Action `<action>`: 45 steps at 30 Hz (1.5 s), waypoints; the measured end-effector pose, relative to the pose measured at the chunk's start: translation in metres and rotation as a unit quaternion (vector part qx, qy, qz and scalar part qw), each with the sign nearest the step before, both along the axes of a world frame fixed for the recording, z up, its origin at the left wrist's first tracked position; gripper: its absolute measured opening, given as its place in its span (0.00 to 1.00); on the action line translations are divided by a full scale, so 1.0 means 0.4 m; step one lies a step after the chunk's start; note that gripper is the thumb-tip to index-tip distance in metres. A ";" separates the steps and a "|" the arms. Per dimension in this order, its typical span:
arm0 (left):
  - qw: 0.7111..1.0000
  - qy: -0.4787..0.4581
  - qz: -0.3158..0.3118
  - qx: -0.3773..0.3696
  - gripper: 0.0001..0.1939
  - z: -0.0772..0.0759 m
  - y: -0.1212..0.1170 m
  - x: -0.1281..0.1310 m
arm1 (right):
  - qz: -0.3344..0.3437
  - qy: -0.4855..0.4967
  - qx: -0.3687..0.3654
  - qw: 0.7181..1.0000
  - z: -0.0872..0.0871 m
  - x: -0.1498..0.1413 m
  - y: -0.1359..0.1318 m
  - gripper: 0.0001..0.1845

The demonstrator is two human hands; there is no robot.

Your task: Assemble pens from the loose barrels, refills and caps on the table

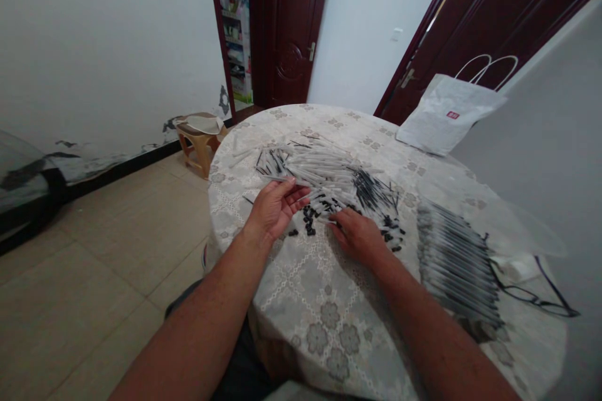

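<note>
A heap of pale translucent pen barrels (320,166) lies across the table, mixed with thin black pen refills (369,188). My left hand (277,205) is at the near left of the heap, palm turned inward and fingers curled. A pale barrel runs along its thumb and seems held there. My right hand (355,232) reaches palm down to the near edge of the heap, fingertips closed together. The end of a pale barrel (323,220) shows at those fingertips. Small black pen caps (309,220) are scattered between and beside both hands.
The round table wears a patterned cloth (329,319). At right lie a neat stack of filled pens (456,263), eyeglasses (536,297) and a clear plastic bag (508,219). A white paper bag (446,116) stands at the back right. A stool (200,138) is beyond the left edge.
</note>
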State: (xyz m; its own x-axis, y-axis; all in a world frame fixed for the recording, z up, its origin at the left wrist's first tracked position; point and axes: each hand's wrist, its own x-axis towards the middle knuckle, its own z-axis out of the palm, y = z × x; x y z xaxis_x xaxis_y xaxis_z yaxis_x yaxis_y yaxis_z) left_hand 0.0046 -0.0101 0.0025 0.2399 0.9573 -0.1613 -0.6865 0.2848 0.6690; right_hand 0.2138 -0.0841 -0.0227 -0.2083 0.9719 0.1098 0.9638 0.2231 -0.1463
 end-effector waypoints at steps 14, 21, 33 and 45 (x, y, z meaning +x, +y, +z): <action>1.000 0.012 0.000 0.006 0.09 0.003 -0.007 0.002 | 0.036 -0.014 -0.001 0.999 -0.017 -0.096 -0.009 0.09; 1.000 0.019 -0.008 0.011 0.11 -0.009 -0.005 0.006 | -0.005 -0.015 -0.005 1.000 -0.035 -0.100 -0.007 0.08; 0.998 0.031 -0.058 0.020 0.13 -0.016 -0.026 0.029 | -0.049 0.457 0.131 0.878 -0.032 -0.060 0.004 0.11; 0.994 0.038 -0.097 0.037 0.17 -0.040 -0.040 0.068 | -0.089 0.592 0.088 0.796 -0.027 -0.045 0.016 0.16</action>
State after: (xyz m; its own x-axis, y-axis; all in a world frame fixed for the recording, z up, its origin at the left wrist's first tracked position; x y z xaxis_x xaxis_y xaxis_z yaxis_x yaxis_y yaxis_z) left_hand 0.0316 -0.0261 -0.0134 0.4119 0.9038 -0.1162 -0.5703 0.3551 0.7407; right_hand 0.1957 -0.0776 -0.0337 0.2820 0.9225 0.2636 0.1928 0.2147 -0.9575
